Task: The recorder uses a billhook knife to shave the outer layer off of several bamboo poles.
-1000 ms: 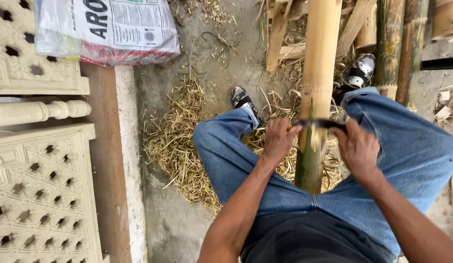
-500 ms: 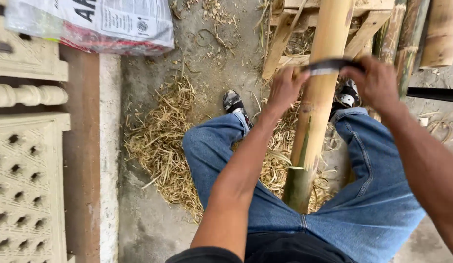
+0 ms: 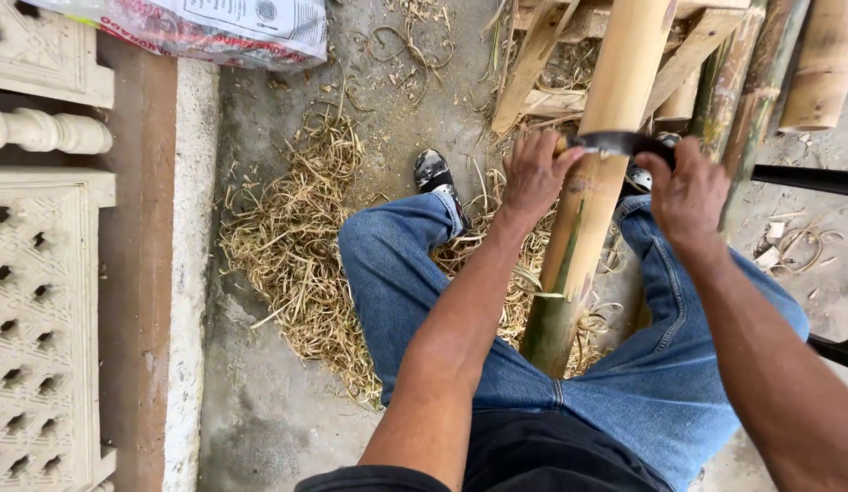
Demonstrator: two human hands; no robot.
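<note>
The left hand (image 3: 531,173) and the right hand (image 3: 686,187) each close around one end of a dark two-handled blade (image 3: 620,143), which lies crosswise on a thick bamboo pole (image 3: 597,173). The pole runs away from the person, its near, greener end (image 3: 553,333) wedged between the knees in blue jeans (image 3: 415,273), its far end leaning up past the top of the picture.

The risk, as I judge it, sits in the blade's edge — whichever way it is driven along the pole, a slip off the rounded, smooth skin would send it sideways toward a thigh or a knuckle. The fingers (image 3: 551,150) of the left hand are curled just beside the steel, almost touching the pole. A knot or node could also catch the blade and jerk the pole loose from the knees.

The blade crosses the pole well up from its near end, at the reach of both arms. Pale shavings (image 3: 292,241) lie heaped on the concrete floor (image 3: 260,410) to the left of the legs, with more bamboo poles (image 3: 820,64) stacked at the far right.
</note>
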